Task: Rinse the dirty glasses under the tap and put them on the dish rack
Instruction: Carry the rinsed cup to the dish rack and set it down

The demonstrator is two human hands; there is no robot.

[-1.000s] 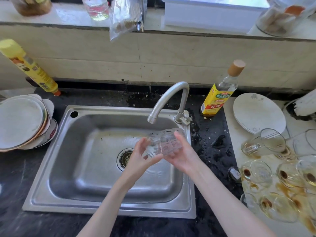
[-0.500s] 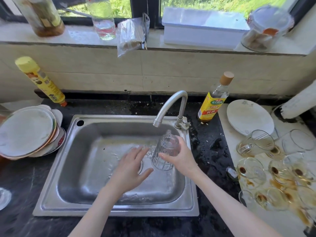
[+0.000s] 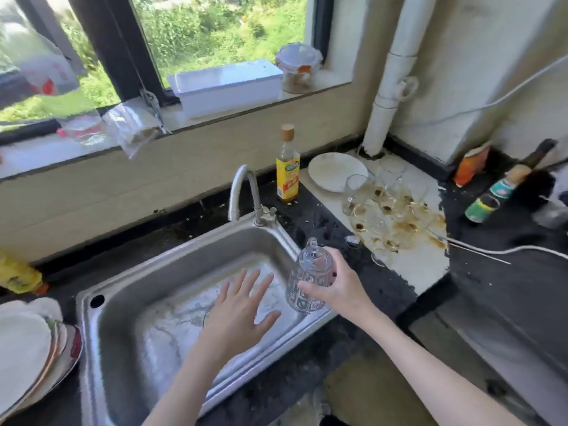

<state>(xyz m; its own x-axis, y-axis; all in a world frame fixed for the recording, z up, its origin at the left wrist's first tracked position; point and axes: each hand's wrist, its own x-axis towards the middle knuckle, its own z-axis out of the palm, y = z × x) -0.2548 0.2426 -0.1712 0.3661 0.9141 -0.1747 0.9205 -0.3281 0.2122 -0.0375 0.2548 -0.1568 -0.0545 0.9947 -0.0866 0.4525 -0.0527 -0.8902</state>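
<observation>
My right hand (image 3: 339,285) grips a clear patterned glass mug (image 3: 309,278), held upside down over the right rim of the steel sink (image 3: 123,290). My left hand (image 3: 238,312) hovers over the sink basin with fingers spread flat and holds nothing. The curved tap (image 3: 242,192) stands behind the sink; no water stream is visible. Several dirty glasses (image 3: 387,207) with brown residue lie on a stained white board to the right. No dish rack shows in this view.
A yellow-labelled bottle (image 3: 288,167) stands beside the tap. White plates (image 3: 336,170) lie behind the glasses, and a plate stack (image 3: 27,348) sits left of the sink. A green-labelled bottle (image 3: 498,192) and a white cable (image 3: 504,250) lie on the dark counter at right.
My left hand let go of the mug and spread flat over the basin. My right hand turned the mug upside down and carried it right, to the sink's rim. The view swung right.
</observation>
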